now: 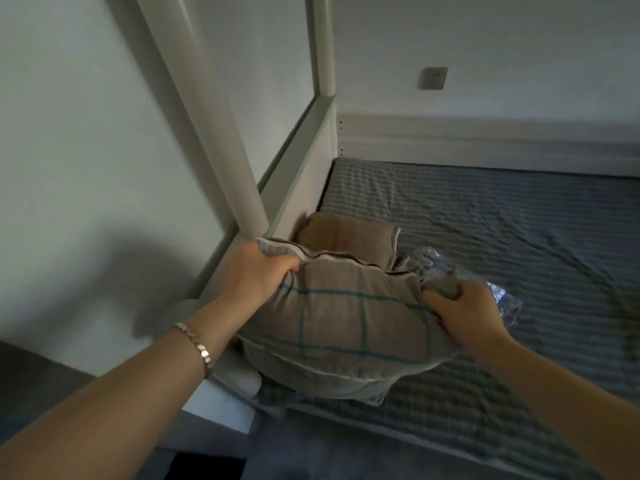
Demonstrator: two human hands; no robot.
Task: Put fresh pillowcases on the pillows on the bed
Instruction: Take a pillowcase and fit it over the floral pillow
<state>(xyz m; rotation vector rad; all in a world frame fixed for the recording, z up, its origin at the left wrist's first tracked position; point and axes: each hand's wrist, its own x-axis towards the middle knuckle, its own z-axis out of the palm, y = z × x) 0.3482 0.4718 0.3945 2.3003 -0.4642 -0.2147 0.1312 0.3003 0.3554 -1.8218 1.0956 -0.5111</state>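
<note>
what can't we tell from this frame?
All head view:
checked pillowcase top corners: covered by the left hand and right hand gripping them.
brown pillow: lower part hidden behind the checked pillowcase.
clear plastic wrapper: blurred, partly behind the right hand; contents unreadable.
striped sheet: cut off at the right edge.

Checked pillow (pixel 346 323) half hides brown pillow (pixel 346 237) (behind)

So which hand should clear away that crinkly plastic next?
Probably the right hand: the clear plastic lies just beside it, while the left hand grips the other corner of the checked pillow, over by the bedpost.
</note>
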